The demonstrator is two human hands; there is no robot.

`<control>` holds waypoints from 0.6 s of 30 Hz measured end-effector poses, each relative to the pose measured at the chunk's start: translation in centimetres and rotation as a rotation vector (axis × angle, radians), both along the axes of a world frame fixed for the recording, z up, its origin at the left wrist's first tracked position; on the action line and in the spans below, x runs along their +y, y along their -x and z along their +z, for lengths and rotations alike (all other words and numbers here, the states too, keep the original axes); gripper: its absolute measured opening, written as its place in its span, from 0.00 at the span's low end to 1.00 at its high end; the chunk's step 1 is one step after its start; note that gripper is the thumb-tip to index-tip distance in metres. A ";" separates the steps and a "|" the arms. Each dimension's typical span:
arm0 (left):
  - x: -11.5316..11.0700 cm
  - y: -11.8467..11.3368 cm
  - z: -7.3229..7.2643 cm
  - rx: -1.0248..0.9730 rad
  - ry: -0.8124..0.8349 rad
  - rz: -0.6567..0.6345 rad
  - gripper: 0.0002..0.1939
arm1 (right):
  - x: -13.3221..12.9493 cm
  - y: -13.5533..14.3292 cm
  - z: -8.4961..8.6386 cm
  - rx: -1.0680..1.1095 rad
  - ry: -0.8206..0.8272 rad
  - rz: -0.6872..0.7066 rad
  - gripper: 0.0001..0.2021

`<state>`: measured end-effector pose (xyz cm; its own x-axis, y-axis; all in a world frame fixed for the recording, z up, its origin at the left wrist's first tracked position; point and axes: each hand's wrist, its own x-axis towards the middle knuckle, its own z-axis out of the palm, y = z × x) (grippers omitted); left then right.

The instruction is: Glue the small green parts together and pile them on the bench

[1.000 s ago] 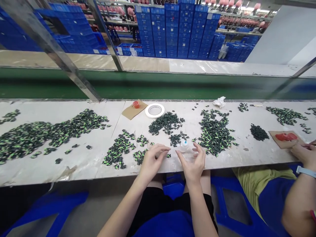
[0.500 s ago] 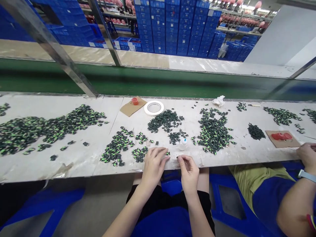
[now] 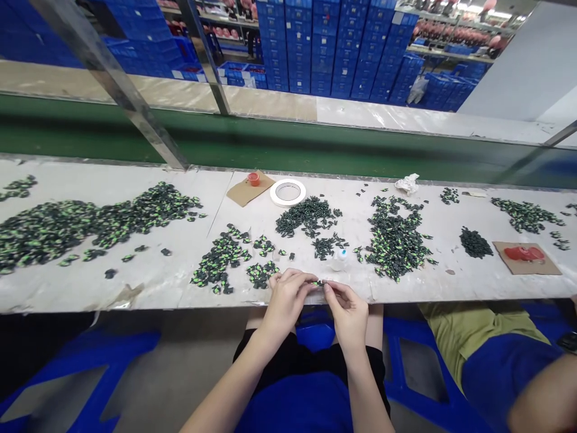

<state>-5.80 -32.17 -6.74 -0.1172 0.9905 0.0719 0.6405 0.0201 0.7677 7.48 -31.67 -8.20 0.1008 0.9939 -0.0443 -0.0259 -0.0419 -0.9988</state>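
Near the table's front edge, my left hand [image 3: 288, 297] pinches a small black-and-green piece [image 3: 318, 282] between thumb and fingers. My right hand [image 3: 347, 307] meets it from the right, its thumb and forefinger closed on a small dark piece whose outline is mostly hidden. The two pieces touch or nearly touch. Just behind my hands stands a small clear bottle with a blue tip [image 3: 340, 259]. A small heap of black-and-green pieces [image 3: 262, 274] lies beside my left hand. Farther back is a pile of plain dark pieces [image 3: 309, 215].
A white tape roll [image 3: 287, 193] and a red cup [image 3: 253, 178] on cardboard sit at the back. Large piles of black-and-green pieces lie left [image 3: 49, 231] and right [image 3: 396, 240]. Another person sits at the right, near cardboard with red items [image 3: 523, 253].
My left hand has taken hold of a black-and-green piece and brought it to my right hand's fingertips. The view has shifted slightly. The other person's hand at the right has moved mostly out of view.
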 end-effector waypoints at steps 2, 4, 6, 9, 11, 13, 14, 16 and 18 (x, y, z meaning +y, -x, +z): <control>-0.2 0.0 0.1 -0.008 -0.015 -0.008 0.10 | -0.1 -0.1 0.1 0.013 0.012 0.024 0.10; -0.3 0.0 0.1 -0.016 -0.027 -0.028 0.10 | -0.1 -0.1 0.1 0.018 0.024 0.041 0.11; -0.4 0.1 0.3 -0.028 -0.036 -0.048 0.10 | -0.2 -0.1 0.2 0.018 0.031 0.052 0.11; -0.6 0.3 0.6 -0.064 -0.042 -0.065 0.10 | -0.1 0.0 0.5 0.021 0.035 0.052 0.10; -0.7 0.5 0.9 -0.110 -0.049 -0.070 0.09 | -0.1 0.0 0.8 0.023 0.017 0.032 0.09; -0.8 0.6 1.1 -0.191 -0.062 -0.079 0.08 | -0.1 0.0 1.0 0.019 -0.019 0.016 0.08; -0.8 0.6 1.1 -0.244 -0.066 -0.086 0.07 | -0.1 0.0 1.1 0.012 -0.042 0.014 0.07; -0.9 0.6 1.3 -0.352 -0.059 -0.091 0.07 | -0.1 -0.2 1.2 -0.012 -0.088 0.028 0.06; -1.0 0.5 1.5 -0.429 -0.043 -0.080 0.07 | -0.1 -0.4 1.2 -0.040 -0.133 0.044 0.06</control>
